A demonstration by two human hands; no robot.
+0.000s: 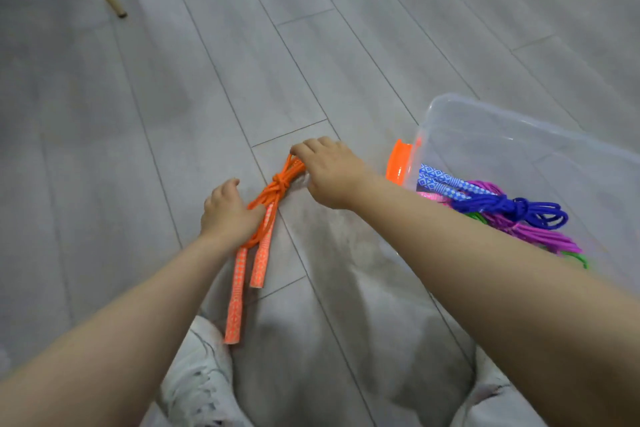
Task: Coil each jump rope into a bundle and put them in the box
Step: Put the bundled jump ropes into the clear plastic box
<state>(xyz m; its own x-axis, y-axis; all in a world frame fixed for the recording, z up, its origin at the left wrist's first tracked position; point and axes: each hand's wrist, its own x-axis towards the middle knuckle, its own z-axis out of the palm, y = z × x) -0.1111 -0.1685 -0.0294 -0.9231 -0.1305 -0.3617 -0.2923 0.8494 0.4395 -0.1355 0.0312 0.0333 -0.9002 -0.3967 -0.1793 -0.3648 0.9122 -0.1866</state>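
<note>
Both hands gripping the orange rope (277, 188) at frame centre: left hand (228, 211) holding the cords near the handles, right hand (329, 172) pinching the loop end. Box (519, 135) sitting right.

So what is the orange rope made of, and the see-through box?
The orange rope looks like woven cord, matte: it bends softly and holds a knot. Its handles have a patterned cover, maybe foam or plastic, hard to tell. The box looks like clear, glossy plastic: the floor shows through its walls. Its orange latch looks like shiny plastic too.
</note>
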